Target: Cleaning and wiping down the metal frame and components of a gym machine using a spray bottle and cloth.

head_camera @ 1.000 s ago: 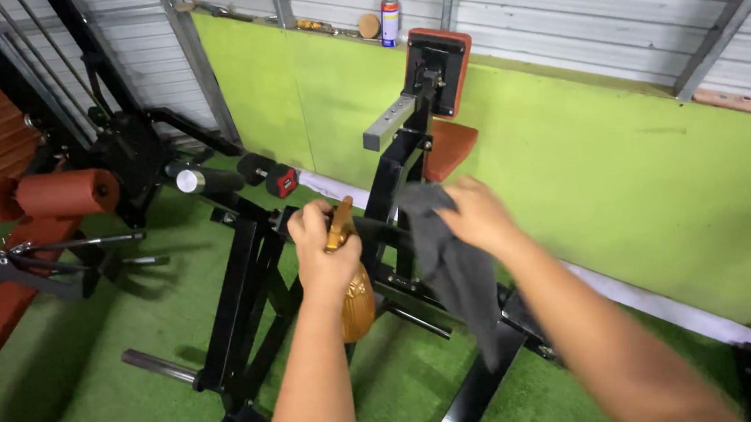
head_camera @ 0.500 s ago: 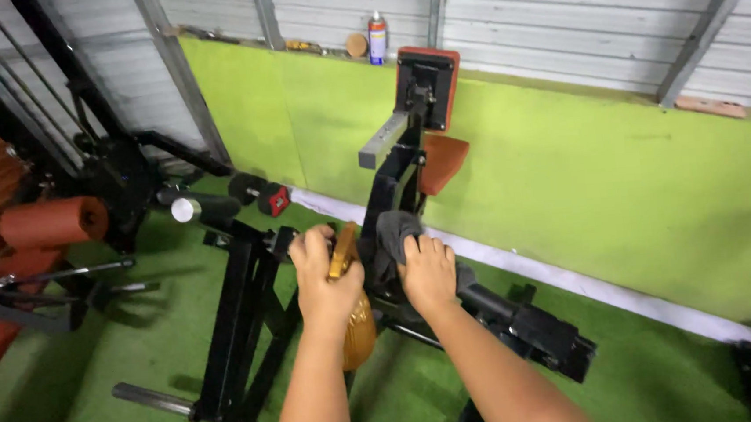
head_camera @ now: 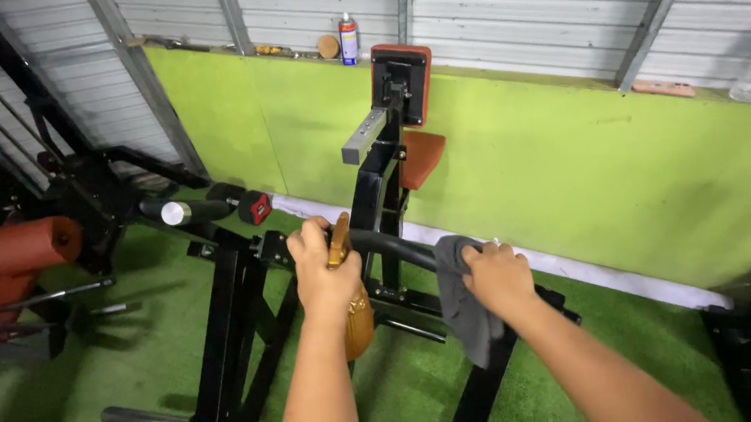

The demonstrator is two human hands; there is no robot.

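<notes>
- The left hand (head_camera: pixel 325 272) grips a spray bottle (head_camera: pixel 354 314), just left of the gym machine's upright post (head_camera: pixel 384 202).
- The right hand (head_camera: pixel 496 277) presses a cloth (head_camera: pixel 463 306) onto the machine's curved bar (head_camera: pixel 391 245), right of the post.
- A padded roller (head_camera: pixel 21 246) sits far left.
- A spray can (head_camera: pixel 348 38) stands on the wall ledge (head_camera: pixel 507 71) behind the machine.
</notes>
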